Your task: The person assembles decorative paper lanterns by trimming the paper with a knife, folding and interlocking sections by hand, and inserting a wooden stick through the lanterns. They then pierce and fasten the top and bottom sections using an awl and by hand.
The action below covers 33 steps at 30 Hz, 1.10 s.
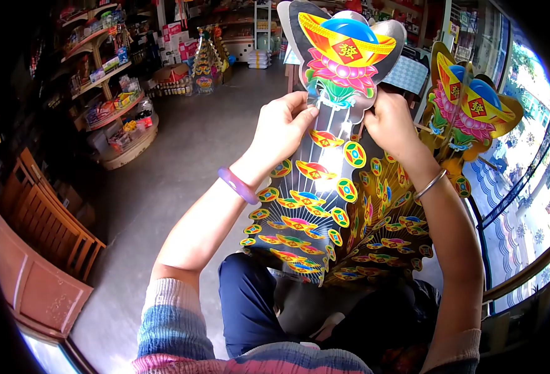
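A tall silver foil-card decoration [315,153] stands upright in front of me, printed with coins and gold ingots. Its wide top piece [348,50] shows a large ingot above a pink lotus. My left hand [281,128] pinches the left edge of the neck just under the lotus, thumb on the front. On the opposite edge, my right hand [392,121] is closed with its fingers curled, and the fingertips are partly hidden behind the card. A similar gold foil decoration [468,103] stands close on the right, beyond my right wrist.
Curved shop shelves [116,112] with packaged goods stand at the left. A wooden gate-like panel [51,215] is nearer, at lower left. Another decorated tower [204,62] stands at the back. Grey floor [169,143] lies between. Bright windows [524,187] line the right.
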Available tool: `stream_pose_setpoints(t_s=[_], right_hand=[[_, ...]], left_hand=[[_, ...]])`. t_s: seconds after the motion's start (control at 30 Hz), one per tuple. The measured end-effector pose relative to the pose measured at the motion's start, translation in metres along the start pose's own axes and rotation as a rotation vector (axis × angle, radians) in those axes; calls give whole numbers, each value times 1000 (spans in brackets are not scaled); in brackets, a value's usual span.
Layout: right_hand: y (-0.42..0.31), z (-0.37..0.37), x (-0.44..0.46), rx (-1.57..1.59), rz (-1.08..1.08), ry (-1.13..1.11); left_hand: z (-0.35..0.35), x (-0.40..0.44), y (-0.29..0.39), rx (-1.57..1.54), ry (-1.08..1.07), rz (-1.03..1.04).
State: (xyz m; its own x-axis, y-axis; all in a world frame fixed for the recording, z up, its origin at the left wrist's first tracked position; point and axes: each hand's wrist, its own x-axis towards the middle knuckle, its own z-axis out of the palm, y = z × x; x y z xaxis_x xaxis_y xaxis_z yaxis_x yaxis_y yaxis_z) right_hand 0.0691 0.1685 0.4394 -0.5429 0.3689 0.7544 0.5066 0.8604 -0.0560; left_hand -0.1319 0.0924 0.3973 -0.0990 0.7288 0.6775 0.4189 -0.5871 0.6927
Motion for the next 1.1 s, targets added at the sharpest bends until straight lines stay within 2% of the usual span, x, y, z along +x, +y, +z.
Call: stream_pose_setpoints(t_s=[0.07,0.3,0.47,0.6,0.7,0.73,0.83,0.87,0.97,1.0,1.1], right_hand=[[4,-5,7,24,34,-127],[-4,-3,3,75,-35,-13],[-2,5,-4,35,-56,71],[4,-6,5,98,-99,-43],[-11,-9,3,128,21,-42],[-8,-2,1,108,-76,75],[-7,4,-4,56,-25,99],[-6,1,-1,75,-15,61],[2,-7,10,116,36,-138],[0,-6,11,161,51,-116],[-8,8,6,34,-133,22]], left_hand=[[-1,0,3,-33,-18,-16],[-2,3,0,-158,-36,14],[-6,2,5,-117,-85,-17],[-7,2,11,-62,-68,-36],[-5,1,9,-72,-51,-33],[-5,2,7,-74,-42,-26],[-1,2,2,-44,-6,20],[3,2,1,-81,31,62],[-1,0,7,-28,-11,12],[-1,0,6,-12,-33,14],[-2,-2,3,10,-63,36]])
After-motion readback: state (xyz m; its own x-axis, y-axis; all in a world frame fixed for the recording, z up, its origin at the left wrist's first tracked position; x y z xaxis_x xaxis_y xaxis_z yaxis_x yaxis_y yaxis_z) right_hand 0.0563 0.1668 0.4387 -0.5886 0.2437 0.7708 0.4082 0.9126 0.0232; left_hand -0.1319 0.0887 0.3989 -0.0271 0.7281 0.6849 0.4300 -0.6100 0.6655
